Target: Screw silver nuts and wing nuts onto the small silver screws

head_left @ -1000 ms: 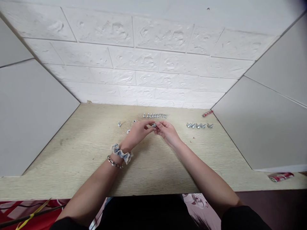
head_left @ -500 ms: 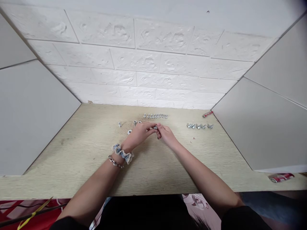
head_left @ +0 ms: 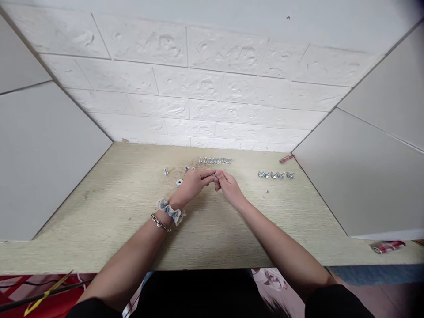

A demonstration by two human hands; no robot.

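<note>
Over the middle of the desk, your left hand and right hand both have a closed grip on one small metal part, held between fingertips so each side can reach it, near the row of screws.

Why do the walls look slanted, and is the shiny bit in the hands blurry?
Head view: the wide lens splays the grey side panels outward; light is soft and even; the small metal part pinched between left hand and right hand is too tiny to look sharp.
</note>
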